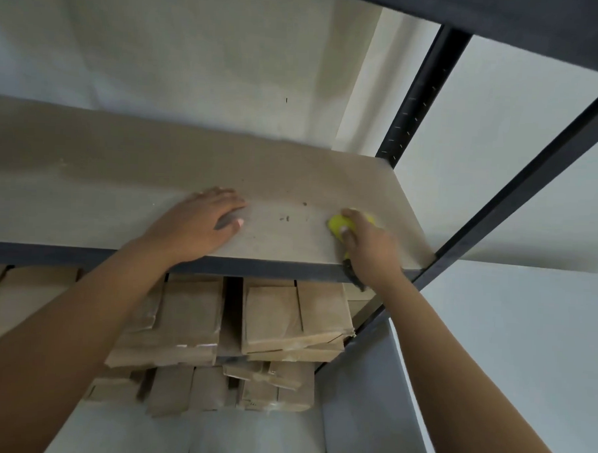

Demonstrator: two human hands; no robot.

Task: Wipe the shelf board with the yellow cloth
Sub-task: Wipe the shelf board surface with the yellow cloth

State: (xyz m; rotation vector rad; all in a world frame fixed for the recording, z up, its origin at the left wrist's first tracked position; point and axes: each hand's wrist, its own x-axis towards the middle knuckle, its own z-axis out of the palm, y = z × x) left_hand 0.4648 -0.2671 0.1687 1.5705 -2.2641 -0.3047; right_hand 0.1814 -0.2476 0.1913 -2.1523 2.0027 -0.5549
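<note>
A beige shelf board (pixel 121 184) spans the view at chest height, with a few dark specks near its front middle. My right hand (pixel 372 250) presses a bunched yellow cloth (pixel 338 224) onto the board near its right front corner; a strip of the cloth hangs over the front edge under my wrist. My left hand (pixel 202 222) lies flat, palm down, on the board left of the specks, fingers slightly spread and holding nothing.
A dark metal frame edges the board in front (pixel 49 255), with uprights at the right (pixel 423 94) (pixel 532 188). Another dark shelf (pixel 505 16) hangs overhead. Below, stacks of brown paper packages (pixel 286 318) fill the lower shelves. A pale wall stands behind.
</note>
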